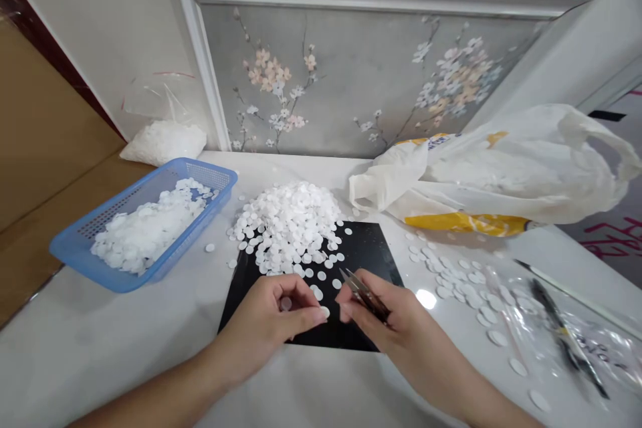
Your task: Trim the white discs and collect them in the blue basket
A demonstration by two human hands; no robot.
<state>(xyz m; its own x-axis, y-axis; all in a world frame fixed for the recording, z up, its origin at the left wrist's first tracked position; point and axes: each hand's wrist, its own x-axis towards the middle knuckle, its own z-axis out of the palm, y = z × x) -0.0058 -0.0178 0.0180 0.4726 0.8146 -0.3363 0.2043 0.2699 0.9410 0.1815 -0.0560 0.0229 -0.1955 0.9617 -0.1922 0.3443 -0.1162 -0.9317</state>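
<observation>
So the left hand (278,317) has a little white disc (325,312) pinched at the tips of thumb and finger, right over the lower part of a black mat (371,251). The right hand (388,314) is just beside it, fingers curled around a pair of metal tweezers (368,297), with the points sticking up and to the left, slightly apart.

Big heap of discs (291,221) behind the hands, partly on the mat and partly on the shiny white table (170,348), plus a few strays between heap and hands. Over to the left there's a blue basket (67,247) with more of the same in it, and a clear bag (165,140) of white stuff behind that, near the wall.

On the right, a white and yellow plastic bag (501,180) is lying on its side. In front of it there's a scatter of loose discs (466,287), then some clear plastic packaging (606,348) with a dark pen-like thing (569,338) on it.
</observation>
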